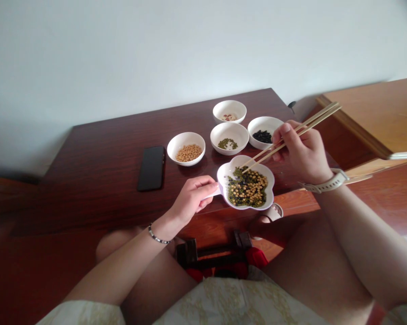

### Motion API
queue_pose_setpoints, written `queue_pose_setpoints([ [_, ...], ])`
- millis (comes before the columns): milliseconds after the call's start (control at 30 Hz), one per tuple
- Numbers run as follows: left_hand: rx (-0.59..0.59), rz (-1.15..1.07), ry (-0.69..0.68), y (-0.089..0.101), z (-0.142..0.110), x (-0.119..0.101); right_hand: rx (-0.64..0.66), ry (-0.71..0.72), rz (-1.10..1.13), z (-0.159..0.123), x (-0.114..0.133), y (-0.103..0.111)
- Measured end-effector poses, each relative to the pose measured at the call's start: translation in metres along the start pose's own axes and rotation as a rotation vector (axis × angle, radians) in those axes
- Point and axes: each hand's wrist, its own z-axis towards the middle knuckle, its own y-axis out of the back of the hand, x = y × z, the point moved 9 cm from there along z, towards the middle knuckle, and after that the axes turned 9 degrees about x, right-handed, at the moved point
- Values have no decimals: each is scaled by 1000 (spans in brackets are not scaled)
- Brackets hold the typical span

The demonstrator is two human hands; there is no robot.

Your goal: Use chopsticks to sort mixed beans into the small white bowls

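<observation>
My left hand is closed round the short handle of a white flower-shaped dish at the table's front edge. In the dish lie mixed beans: tan soybeans, black beans and green mung beans. A pair of chopsticks is gripped in my right hand, their tips down among the beans at the dish's far left side. Behind the dish stand white bowls: one of soybeans, one with some mung beans, and one of black beans, partly hidden by my right hand.
A fourth white bowl at the back holds a few reddish-brown and pale pieces. A black phone lies on the dark wooden table, left of the soybean bowl. Light wooden furniture stands at the right; a wall is behind.
</observation>
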Motion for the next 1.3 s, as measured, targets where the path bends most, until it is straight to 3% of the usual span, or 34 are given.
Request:
queue_pose_setpoints([
  [533,20,-11,-6,-1,1,1,-62,-53,71,1,-14,9],
  [833,9,-4,5,-1,0,0,-33,-3,-17,2,-11,8],
  [1133,46,-24,-28,0,0,2,-214,98,150,8,-7,25],
  [1300,26,15,6,1,-1,2,-487,283,140,10,-3,58],
])
